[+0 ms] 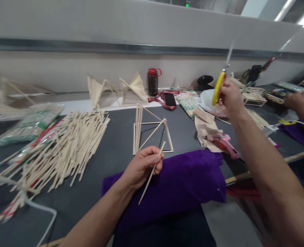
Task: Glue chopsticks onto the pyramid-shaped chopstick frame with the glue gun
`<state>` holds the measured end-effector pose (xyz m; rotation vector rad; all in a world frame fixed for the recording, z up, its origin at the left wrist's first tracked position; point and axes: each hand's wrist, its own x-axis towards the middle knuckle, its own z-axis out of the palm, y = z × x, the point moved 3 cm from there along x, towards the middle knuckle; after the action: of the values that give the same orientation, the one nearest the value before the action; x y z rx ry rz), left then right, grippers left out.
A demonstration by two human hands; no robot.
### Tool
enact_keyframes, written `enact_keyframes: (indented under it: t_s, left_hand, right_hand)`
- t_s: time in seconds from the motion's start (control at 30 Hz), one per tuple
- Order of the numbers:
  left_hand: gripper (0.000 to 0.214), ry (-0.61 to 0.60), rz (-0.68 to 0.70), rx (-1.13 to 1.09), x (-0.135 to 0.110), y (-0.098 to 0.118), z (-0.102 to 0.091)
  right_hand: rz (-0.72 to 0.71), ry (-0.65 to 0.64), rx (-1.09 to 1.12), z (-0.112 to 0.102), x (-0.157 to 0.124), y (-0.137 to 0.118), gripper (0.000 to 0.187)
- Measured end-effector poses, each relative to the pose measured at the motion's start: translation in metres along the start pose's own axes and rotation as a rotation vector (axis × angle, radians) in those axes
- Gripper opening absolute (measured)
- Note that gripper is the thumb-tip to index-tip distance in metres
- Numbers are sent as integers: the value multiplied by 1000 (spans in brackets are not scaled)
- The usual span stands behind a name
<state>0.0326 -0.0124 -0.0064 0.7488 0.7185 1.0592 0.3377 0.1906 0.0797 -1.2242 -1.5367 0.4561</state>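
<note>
Between the thumb and fingers of my left hand (pixel 146 163) is a thin wooden stick (pixel 149 180), slanting over a purple cloth (pixel 187 175). My right hand (pixel 231 97) is raised at the right, closed on yellow-handled scissors (pixel 220 85) whose blades point up. Just beyond my left hand stands a small frame of glued sticks (pixel 153 135), with several sticks fanned along its left side. A pink glue gun (pixel 225 142) lies on crumpled brown paper (pixel 205 125), below my right hand.
Loose sticks (pixel 72 147) lie heaped at the left beside plastic packs (pixel 31 123). Finished stick models (pixel 133 89), a dark bottle (pixel 153 82) and a phone (pixel 169 99) stand or lie at the back. Another person's hand (pixel 299 103) is at the far right. A white cable (pixel 38 206) crosses the left front.
</note>
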Motion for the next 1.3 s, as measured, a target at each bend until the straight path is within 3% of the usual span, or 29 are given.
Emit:
enact_keyframes:
  t_s: [0.07, 0.13, 0.3, 0.43, 0.57, 0.8, 1.03, 1.3]
  left_hand:
    - [23, 32, 64, 6, -2, 6, -1]
    - [21, 65, 125, 32, -4, 11, -2]
    - [20, 110, 282, 64, -8, 24, -1]
    - [22, 66, 373, 63, -11, 40, 8]
    - [21, -29, 483, 163, -12, 50, 16]
    - [23, 1, 526, 332, -15, 36, 12]
    - [5, -21, 440, 438, -20, 25, 17]
    - [10, -17, 408, 473, -16, 18, 18]
  right_hand:
    - [19, -70, 270, 0, -37, -20, 32]
    - [3, -26, 431, -3, -77, -37, 39]
    - [23, -138, 452, -4, -167, -65, 28]
    - [65, -343, 345, -1, -207, -80, 29]
    - [53, -467, 48, 3, -222, -86, 38]
    - [-138, -617, -466, 17, -226, -91, 38]
    - [-242, -620, -622, 31, -230, -93, 52]
    - [-157, -675, -618, 38, -230, -91, 43]
